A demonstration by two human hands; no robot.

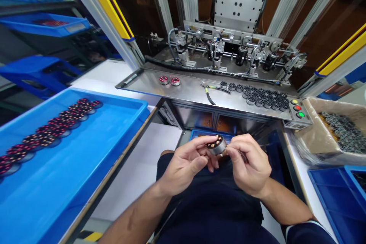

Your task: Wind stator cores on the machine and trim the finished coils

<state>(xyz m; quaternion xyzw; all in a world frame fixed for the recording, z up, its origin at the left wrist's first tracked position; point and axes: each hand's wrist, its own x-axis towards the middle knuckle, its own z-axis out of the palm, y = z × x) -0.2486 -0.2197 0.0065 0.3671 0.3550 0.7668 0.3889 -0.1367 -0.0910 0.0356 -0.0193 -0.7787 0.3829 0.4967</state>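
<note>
In front of my body, my left hand (190, 160) grips a motor stator (217, 147), a round grey metal ring with copper windings and black insulation facing up. The fingers and thumb of that hand hold it from the left side. At the stator's right edge, my right hand (248, 162) is closed in a pinch, with thumb and forefinger together. Thin wire ends (241, 154) seem to run from the stator into that pinch. The stator's underside is hidden.
On the metal ledge (137, 87) lie two red-topped stators (169, 80), cutting pliers (213, 90) and several black stator cores (265, 97). A blue tray (114, 122) with rows of wound stators stands left. A button box (297, 112) and a parts carton (311, 108) are right.
</note>
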